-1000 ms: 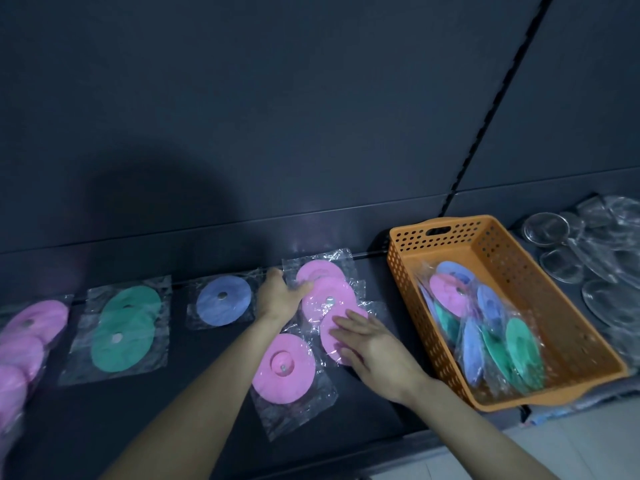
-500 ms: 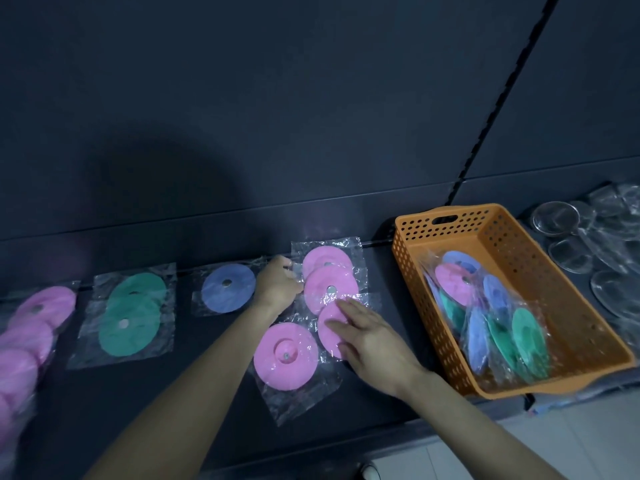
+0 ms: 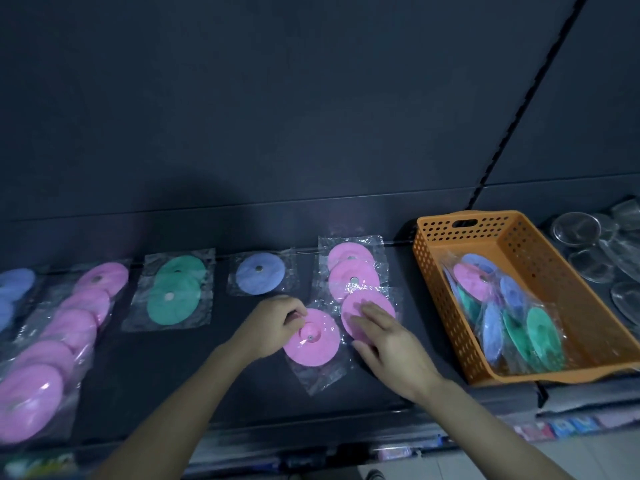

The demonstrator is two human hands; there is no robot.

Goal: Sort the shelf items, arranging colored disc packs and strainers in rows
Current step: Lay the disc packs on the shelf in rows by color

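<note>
A row of pink disc packs (image 3: 351,271) runs from the back of the dark shelf toward me. My right hand (image 3: 388,344) lies flat with straight fingers on the third pink pack (image 3: 381,304). My left hand (image 3: 273,323) has curled fingers pinching the left edge of the nearest pink disc pack (image 3: 317,344). To the left lie a blue disc pack (image 3: 259,273), two overlapping green packs (image 3: 175,294) and a long row of pink packs (image 3: 62,337). More blue packs (image 3: 14,285) show at the far left edge.
An orange perforated basket (image 3: 540,271) stands right of my hands, holding several mixed pink, blue and green packs (image 3: 512,313). Clear strainers in plastic (image 3: 595,251) lie beyond it at the far right. A dark back wall rises behind the shelf.
My left hand left the back pink packs and came toward me onto the nearest pink pack. My right hand stayed pressing on the third pink pack. The view shifted left.
</note>
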